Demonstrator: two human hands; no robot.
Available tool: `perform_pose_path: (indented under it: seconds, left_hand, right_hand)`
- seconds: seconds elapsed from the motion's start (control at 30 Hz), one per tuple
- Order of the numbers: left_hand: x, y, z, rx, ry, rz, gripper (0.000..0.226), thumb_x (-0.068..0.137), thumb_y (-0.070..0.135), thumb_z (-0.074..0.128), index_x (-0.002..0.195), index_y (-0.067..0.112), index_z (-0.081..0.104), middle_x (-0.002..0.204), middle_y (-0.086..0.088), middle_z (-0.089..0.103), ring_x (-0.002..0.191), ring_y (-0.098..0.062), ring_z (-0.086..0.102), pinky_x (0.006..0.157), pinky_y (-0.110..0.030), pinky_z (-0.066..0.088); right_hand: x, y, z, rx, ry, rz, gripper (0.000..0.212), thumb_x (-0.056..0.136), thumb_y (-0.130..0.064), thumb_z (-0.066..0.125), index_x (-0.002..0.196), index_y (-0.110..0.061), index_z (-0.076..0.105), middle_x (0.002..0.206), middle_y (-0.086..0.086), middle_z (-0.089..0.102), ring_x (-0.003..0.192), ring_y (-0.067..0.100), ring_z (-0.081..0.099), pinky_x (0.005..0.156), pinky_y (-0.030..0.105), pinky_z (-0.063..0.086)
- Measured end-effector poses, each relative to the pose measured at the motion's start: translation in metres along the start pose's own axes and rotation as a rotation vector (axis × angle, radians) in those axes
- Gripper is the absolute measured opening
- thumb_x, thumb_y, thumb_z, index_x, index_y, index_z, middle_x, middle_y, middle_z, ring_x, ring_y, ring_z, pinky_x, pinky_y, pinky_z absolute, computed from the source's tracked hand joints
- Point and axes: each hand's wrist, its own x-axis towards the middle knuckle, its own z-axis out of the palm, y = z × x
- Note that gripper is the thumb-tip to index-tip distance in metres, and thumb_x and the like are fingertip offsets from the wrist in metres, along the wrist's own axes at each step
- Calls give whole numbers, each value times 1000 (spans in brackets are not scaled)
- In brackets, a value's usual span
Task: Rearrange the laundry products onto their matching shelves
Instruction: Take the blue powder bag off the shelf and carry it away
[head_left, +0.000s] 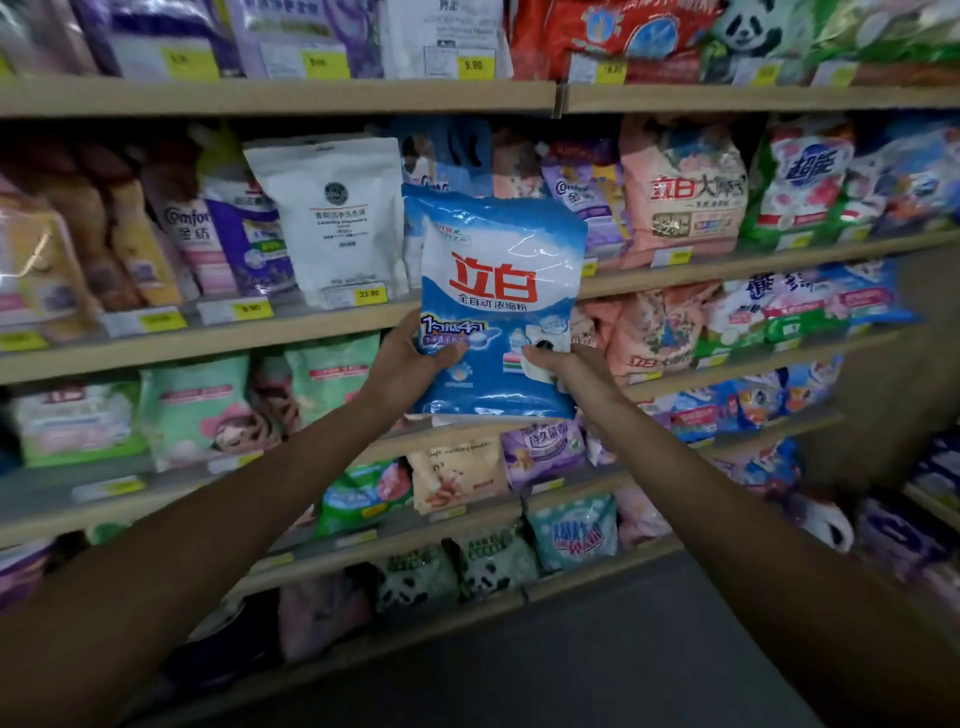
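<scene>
A blue and white detergent powder bag with red characters is held upright in front of the shelves, at the centre of the head view. My left hand grips its lower left edge, thumb on the front. My right hand holds its lower right side. The bag covers the gap between a white pouch and purple Comfort pouches on the second shelf. What stands directly behind the bag is hidden.
Wooden shelves run across the whole view, packed with bags: pink bags to the right, green bags lower left, panda bags near the bottom. Yellow price tags line the shelf edges. Dark grey floor lies below.
</scene>
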Motion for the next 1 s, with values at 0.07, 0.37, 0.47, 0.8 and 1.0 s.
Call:
perform_pose_path:
  seconds: [0.07,0.37,0.47,0.8,1.0]
  left_hand:
    - [-18,-1,-28,-5,45,-39,33,85,10,68,116,13,57,105,-4,67,80,-4,67,76,-23,58]
    - [-97,-19,-182,5,255,-126,41,87,12,66,126,13,54,110,-9,66,90,-20,66,82,-33,56]
    - [-125,-33,-243,31,329,-155,32,88,12,66,118,13,55,103,-4,67,85,-13,65,75,-24,56]
    - [-217,-98,-430,29,461,-297,35,90,11,63,121,11,50,104,-4,65,89,-18,65,76,-26,57]
    - [-254,-151,-504,26,525,-432,39,87,12,67,123,9,52,112,-9,64,103,-26,63,90,-38,51]
  right_hand:
    - [-11,2,27,0,-58,0,35,81,-21,72,113,-7,66,109,12,71,97,30,68,82,36,54]
    - [-52,-3,187,-78,-289,-15,12,84,-24,71,78,-20,62,74,-4,64,68,12,60,60,24,48]
    - [-73,-2,253,-114,-353,2,16,86,-25,69,77,-17,59,52,-10,56,55,9,53,48,21,38]
    - [-142,39,464,-182,-494,84,22,82,-24,72,69,-18,55,76,1,62,60,7,56,48,18,41]
    - [-160,76,548,-247,-569,165,28,83,-22,72,64,-19,52,45,-11,56,56,9,49,35,8,35]
